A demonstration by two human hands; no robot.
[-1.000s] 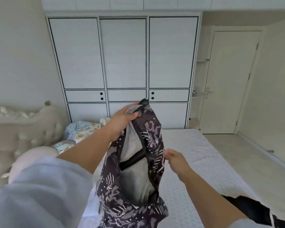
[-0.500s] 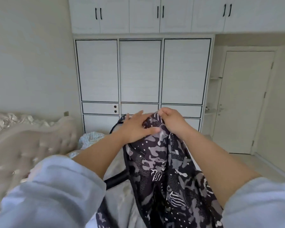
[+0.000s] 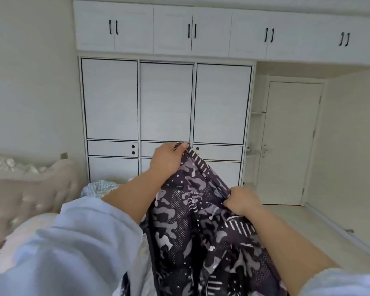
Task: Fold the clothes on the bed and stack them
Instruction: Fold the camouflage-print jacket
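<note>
A dark camouflage-patterned garment [image 3: 201,227] with grey and white marks hangs in the air in front of me, held up by both hands. My left hand [image 3: 169,159] pinches its top edge at the highest point. My right hand [image 3: 241,199] grips the same edge lower down and to the right, so the edge runs taut and slanted between the hands. The cloth drapes down out of the frame's bottom. The bed beneath is mostly hidden by the garment and my arms.
A padded beige headboard [image 3: 24,195] stands at the left, with a pale pillow [image 3: 30,233] and a blue patterned cloth [image 3: 98,186] beside it. A white wardrobe [image 3: 165,103] fills the far wall. A closed door [image 3: 291,144] and bare floor [image 3: 320,229] lie to the right.
My right hand has slid from beside the left hand down and to the right along the garment's edge, spreading it. The view has tilted further up.
</note>
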